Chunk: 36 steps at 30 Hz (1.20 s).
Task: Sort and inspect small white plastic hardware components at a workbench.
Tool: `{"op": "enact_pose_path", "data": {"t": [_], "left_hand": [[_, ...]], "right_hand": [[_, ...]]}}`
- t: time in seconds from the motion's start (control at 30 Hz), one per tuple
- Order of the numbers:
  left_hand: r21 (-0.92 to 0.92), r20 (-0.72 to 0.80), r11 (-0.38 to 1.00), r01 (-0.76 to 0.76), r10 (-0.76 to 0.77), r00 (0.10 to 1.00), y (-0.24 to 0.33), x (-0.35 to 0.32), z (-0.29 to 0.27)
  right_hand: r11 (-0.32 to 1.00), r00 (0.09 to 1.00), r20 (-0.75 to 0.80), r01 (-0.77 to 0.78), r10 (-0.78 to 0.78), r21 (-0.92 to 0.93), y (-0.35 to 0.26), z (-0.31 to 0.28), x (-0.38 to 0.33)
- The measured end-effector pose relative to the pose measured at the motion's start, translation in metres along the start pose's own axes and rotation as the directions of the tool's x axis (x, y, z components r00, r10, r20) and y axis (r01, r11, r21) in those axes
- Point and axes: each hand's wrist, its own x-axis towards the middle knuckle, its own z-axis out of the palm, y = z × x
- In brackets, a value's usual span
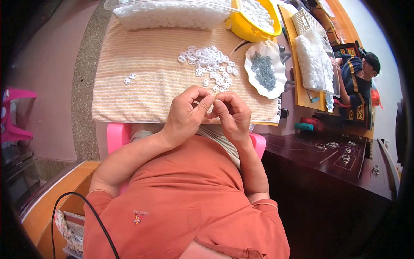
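Note:
My left hand (185, 115) and my right hand (235, 116) meet above the near edge of the towel-covered table (133, 97). On each, thumb and forefinger are pinched together, with the fingertips almost touching. Whatever lies between them is too small or hidden to name. Just beyond my fingers spreads a loose pile of small white oval plastic pieces (210, 59), each with two holes. A few more white pieces (127, 81) lie apart on the left. To the right, a white wavy-rimmed dish (280, 80) holds small grey-blue translucent pieces (262, 71).
A clear bin (172, 6) full of white pieces stands at the back, beside a yellow basin (238, 26) of white parts. On the right, another person (357, 80) sits by a clear box (314, 60) of white pieces. A pink stool (17, 114) stands far left.

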Motion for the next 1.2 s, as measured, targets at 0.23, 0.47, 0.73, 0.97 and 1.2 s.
{"op": "enact_pose_path", "data": {"t": [0.23, 0.47, 0.73, 0.97, 1.2], "left_hand": [[-0.002, -0.007, 1.0, 0.011, -0.011, 1.0, -0.005, 0.001, 0.0], [-0.017, -0.002, 1.0, 0.017, -0.017, 1.0, -0.005, 0.001, 0.002], [-0.019, 0.036, 1.0, 0.007, -0.007, 0.999, 0.003, -0.001, 0.001], [0.165, 0.032, 0.984, -0.068, 0.064, 0.997, 0.001, -0.001, 0.0], [0.327, 0.009, 0.934, -0.141, 0.146, 0.989, 0.008, -0.002, 0.0]], "right_hand": [[1.0, 0.999, -0.039, 0.016, -0.015, 0.02, -0.003, 0.006, 0.0], [0.999, 0.999, -0.041, -0.01, 0.011, 0.037, -0.004, 0.004, 0.001], [0.983, 0.996, 0.003, -0.088, 0.088, 0.158, -0.005, 0.003, -0.001], [0.982, 0.998, 0.023, -0.056, 0.053, 0.179, -0.005, 0.007, -0.002], [0.986, 0.998, 0.018, -0.055, 0.053, 0.159, -0.013, 0.011, -0.003]]}}
